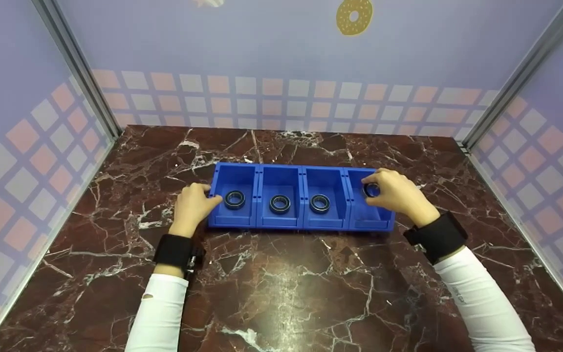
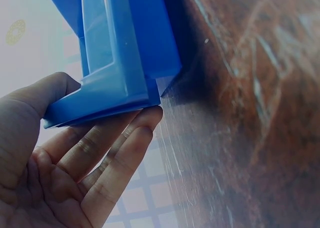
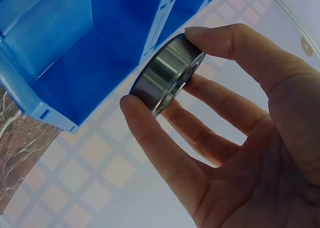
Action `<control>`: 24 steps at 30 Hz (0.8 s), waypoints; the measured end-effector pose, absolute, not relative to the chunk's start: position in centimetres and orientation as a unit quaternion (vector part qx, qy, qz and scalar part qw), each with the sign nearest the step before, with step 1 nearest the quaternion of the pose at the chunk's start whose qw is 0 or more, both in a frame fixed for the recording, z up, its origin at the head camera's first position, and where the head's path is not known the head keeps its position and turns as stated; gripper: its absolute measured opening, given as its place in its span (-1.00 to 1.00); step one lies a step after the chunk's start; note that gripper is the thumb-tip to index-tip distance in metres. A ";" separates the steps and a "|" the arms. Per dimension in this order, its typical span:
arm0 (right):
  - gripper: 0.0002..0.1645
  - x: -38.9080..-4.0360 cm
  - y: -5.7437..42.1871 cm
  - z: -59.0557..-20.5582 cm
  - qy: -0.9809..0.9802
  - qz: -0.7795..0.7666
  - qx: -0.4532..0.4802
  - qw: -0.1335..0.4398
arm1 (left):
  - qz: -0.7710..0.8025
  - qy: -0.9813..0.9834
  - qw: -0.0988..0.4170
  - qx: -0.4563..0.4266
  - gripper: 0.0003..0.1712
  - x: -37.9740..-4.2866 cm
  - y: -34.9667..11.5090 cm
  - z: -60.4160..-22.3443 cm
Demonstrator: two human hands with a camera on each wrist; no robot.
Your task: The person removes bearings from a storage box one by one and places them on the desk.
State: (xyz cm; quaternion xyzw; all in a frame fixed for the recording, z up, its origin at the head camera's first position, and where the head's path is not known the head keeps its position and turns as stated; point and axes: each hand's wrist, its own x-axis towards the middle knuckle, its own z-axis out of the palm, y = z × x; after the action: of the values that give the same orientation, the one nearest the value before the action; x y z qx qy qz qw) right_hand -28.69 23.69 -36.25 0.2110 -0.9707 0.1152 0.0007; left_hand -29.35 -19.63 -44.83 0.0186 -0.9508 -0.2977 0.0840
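Observation:
A row of joined blue bins (image 1: 275,223) stands on the table, its fronts toward me. One ball bearing lies in each of the three bins from the left: a left bearing (image 1: 234,200), a middle one (image 1: 280,204) and another (image 1: 319,203). My left hand (image 1: 192,205) grips the side wall of the leftmost bin, thumb over the rim and fingers outside, as the blue wall (image 2: 115,87) in the left wrist view shows. Over the rightmost bin, my right hand (image 1: 399,193) pinches a fourth bearing (image 3: 165,70) by its shiny outer ring, between thumb and a finger.
The bins rest on a dark red marbled table (image 1: 281,283). Behind them rises a lilac wall (image 1: 281,49) with pink and white squares. Side panels (image 1: 550,161) with metal corner posts bound the table at left and right.

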 end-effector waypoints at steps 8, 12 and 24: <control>-0.43 -27.8 23.9 -36.1 -0.968 0.118 0.220 0.003 | -0.305 -0.948 0.085 0.014 -0.46 -29.4 -19.7 -44.9; -0.43 -27.3 23.9 -36.0 -0.968 0.118 0.220 0.001 | -0.304 -0.948 0.087 0.011 -0.46 -29.5 -19.7 -44.9; -0.46 -25.9 24.0 -36.1 -0.965 0.127 0.230 0.006 | -0.301 -0.949 0.091 0.015 -0.45 -29.4 -19.7 -44.8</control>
State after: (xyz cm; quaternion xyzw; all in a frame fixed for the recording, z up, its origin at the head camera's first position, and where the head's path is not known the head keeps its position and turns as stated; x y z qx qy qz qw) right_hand -25.91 23.99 -36.14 0.2299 -0.9649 0.1272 0.0064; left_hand -29.41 -19.69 -44.79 0.0154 -0.9493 -0.3006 0.0906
